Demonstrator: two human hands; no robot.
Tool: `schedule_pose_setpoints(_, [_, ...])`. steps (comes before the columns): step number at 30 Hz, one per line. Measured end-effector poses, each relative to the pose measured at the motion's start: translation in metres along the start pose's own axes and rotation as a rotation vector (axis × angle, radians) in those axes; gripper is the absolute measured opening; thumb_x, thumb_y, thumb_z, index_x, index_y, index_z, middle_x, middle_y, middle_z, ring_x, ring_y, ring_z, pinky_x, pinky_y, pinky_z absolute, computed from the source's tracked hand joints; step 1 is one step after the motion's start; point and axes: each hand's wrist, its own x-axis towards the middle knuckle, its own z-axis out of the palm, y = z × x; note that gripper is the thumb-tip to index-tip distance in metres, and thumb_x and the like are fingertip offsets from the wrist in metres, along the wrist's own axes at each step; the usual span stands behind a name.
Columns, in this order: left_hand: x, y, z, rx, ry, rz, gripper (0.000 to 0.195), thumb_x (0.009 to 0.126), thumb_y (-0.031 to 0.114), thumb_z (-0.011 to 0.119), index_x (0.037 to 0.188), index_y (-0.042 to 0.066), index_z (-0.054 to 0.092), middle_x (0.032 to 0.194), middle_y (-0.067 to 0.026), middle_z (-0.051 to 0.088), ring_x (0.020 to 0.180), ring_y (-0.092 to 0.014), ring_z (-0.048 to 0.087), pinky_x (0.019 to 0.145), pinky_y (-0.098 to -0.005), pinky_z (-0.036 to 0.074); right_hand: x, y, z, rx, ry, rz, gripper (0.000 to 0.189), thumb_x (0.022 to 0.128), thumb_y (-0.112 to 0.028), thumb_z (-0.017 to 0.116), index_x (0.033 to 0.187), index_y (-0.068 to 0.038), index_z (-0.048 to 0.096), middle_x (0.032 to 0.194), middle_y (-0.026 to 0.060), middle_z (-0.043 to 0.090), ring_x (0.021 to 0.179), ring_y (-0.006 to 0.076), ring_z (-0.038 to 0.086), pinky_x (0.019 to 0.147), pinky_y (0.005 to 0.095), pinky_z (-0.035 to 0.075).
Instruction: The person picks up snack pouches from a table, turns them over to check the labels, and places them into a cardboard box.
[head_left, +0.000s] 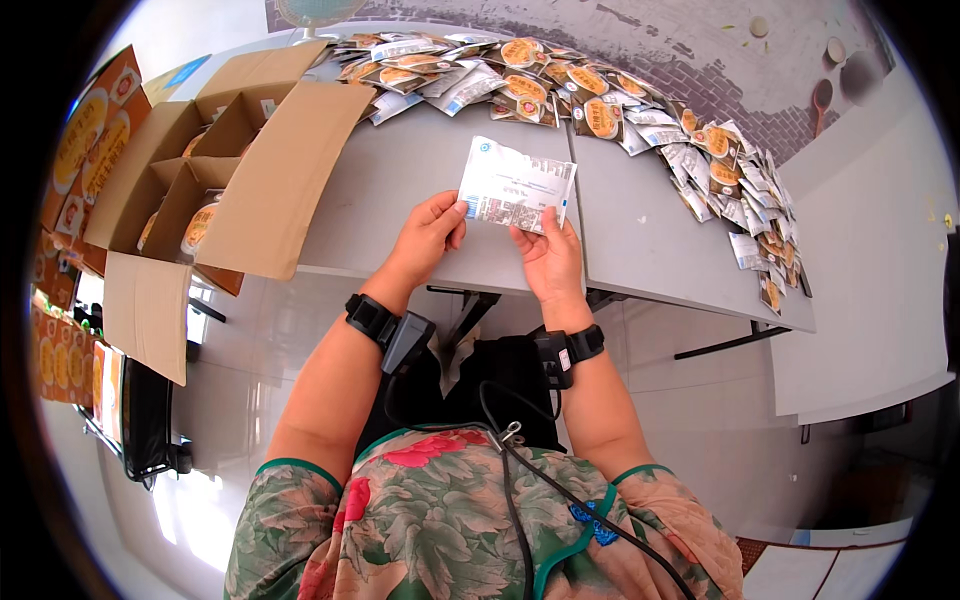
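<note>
Both hands hold one flat white printed packet (517, 184) over the near part of the grey table. My left hand (431, 229) pinches its lower left corner between thumb and fingers. At the lower right edge, my right hand (553, 251) grips it, thumb on top, palm turned up. The packet's printed side faces up. Beyond it, a long curved heap of similar packets (525, 86), some white side up and some brown and orange, lies along the table's far and right edges. An open cardboard box (289, 180) with dividers stands at the left, orange-and-white packs (201, 227) in its compartments.
The box's flaps spread outward, one over the grey table (360, 202) and one hanging past its front edge. Printed orange cartons (97, 150) stand at the far left. A fan (319, 11) is at the back. Dark cables (517, 480) hang over my chest and run to the wrist devices.
</note>
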Motion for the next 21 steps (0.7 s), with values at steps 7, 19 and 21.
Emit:
schedule_pose_setpoints(7, [0.0017,-0.0007,-0.0024,-0.076,-0.001,-0.002,0.028,0.095,0.02,0.048,0.114,0.003,0.059,0.061,0.0056,0.047,0.054,-0.003,0.038,0.051,-0.0183,0.029,0.0012,0.0004,0.0008,0.06,-0.031,-0.009,0.041,0.098,-0.036,0.043,0.115,0.0,0.052,0.108,0.0115,0.062,0.091,0.0196,0.062,0.077,0.0306,0.055])
schedule_pose_setpoints(19, [0.0025,-0.0006,-0.0032,-0.113,-0.007,-0.001,0.029,0.095,0.02,0.049,0.117,0.002,0.058,0.061,0.005,0.048,0.054,-0.003,0.039,0.051,-0.0188,0.029,0.0013,0.0012,0.0003,0.05,-0.042,-0.025,0.043,0.098,-0.038,0.04,0.117,0.0,0.051,0.11,0.0114,0.061,0.092,0.019,0.062,0.078,0.0303,0.055])
schedule_pose_setpoints(21, [0.0023,0.0001,-0.0012,-0.12,0.009,-0.012,0.029,0.095,0.02,0.049,0.116,0.003,0.058,0.061,0.0047,0.049,0.054,-0.004,0.04,0.051,-0.0188,0.03,0.0008,0.0002,0.0004,0.051,-0.046,-0.026,0.043,0.098,-0.038,0.04,0.117,0.0,0.05,0.11,0.0113,0.061,0.092,0.0188,0.062,0.078,0.0301,0.055])
